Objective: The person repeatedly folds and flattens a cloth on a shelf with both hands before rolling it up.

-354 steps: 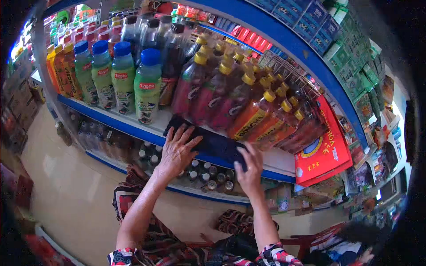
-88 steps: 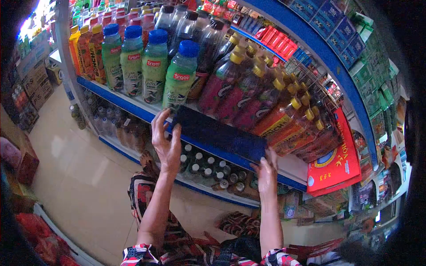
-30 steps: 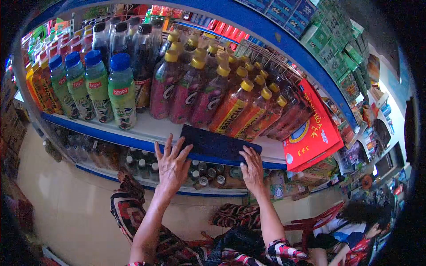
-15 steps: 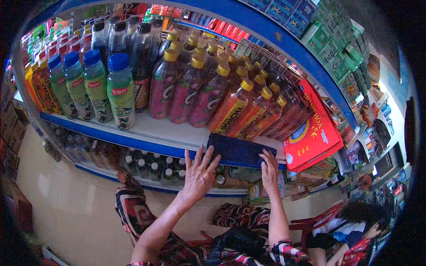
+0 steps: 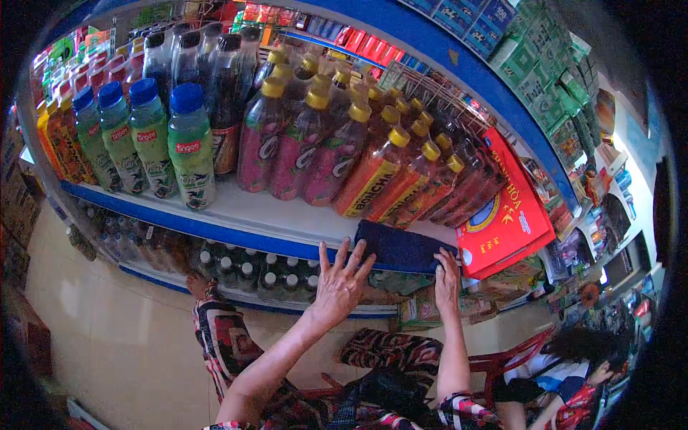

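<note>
Cloth (image 5: 403,247), dark blue, folded, oblong, on shelf (image 5: 269,221)

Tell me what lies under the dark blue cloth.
The white shelf shows beside and behind the dark blue cloth; the patch directly beneath is covered, so anything there cannot be seen.

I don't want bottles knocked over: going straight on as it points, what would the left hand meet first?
Probably the left end of the dark blue cloth, right at the left hand; past it stand orange-labelled bottles. Depth is unclear, so the fingers may be touching the cloth.
</note>
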A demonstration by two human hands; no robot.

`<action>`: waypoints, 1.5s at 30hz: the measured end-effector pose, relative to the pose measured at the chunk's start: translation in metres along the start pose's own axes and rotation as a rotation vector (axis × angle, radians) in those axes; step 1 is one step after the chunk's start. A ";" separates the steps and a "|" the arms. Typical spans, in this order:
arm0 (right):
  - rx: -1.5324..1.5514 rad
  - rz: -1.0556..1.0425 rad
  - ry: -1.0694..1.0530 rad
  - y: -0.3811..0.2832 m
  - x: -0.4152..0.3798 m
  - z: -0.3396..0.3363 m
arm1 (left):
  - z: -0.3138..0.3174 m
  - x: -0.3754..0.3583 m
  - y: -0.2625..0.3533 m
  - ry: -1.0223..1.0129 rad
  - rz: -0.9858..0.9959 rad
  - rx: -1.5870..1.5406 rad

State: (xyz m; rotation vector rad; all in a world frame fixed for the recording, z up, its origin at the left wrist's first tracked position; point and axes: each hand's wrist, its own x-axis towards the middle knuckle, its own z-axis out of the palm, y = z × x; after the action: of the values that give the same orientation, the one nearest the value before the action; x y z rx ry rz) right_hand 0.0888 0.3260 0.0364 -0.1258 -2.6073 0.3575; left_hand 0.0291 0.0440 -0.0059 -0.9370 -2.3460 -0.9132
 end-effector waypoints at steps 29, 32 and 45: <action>-0.170 -0.001 -0.004 -0.048 0.007 0.041 | -0.007 0.001 -0.001 -0.036 -0.018 -0.055; -0.217 -0.068 -0.008 -0.061 0.004 0.049 | -0.013 0.001 -0.003 -0.030 -0.053 -0.079; -0.224 -0.150 -0.135 -0.130 -0.001 0.067 | -0.032 0.007 -0.011 0.089 -0.064 -0.252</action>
State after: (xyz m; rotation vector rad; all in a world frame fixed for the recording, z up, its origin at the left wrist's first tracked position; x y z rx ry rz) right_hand 0.0540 0.1854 0.0155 0.0193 -2.7633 0.0203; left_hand 0.0212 0.0184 0.0154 -0.8987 -2.2326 -1.2722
